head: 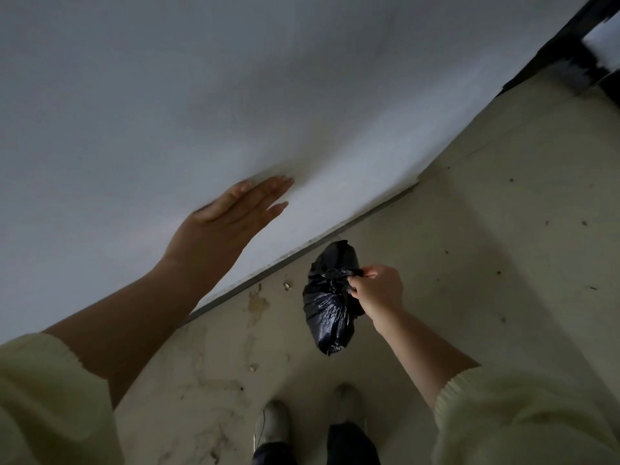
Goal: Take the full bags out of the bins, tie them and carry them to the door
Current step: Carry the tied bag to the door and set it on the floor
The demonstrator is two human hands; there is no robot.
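Note:
A small black plastic bag [330,297], full and crumpled, hangs above the floor a little right of centre. My right hand [377,290] is shut on its gathered neck and holds it up. My left hand [235,206] is stretched out to the left, palm flat and fingers apart, against a white wall or door surface [201,95]. It holds nothing. No bin is in view.
The white surface fills the upper left, and its bottom edge runs diagonally across the view. Below lies a stained beige floor [469,213]. A dark frame or opening [577,48] sits at the top right. My shoes [271,424] stand at the bottom centre.

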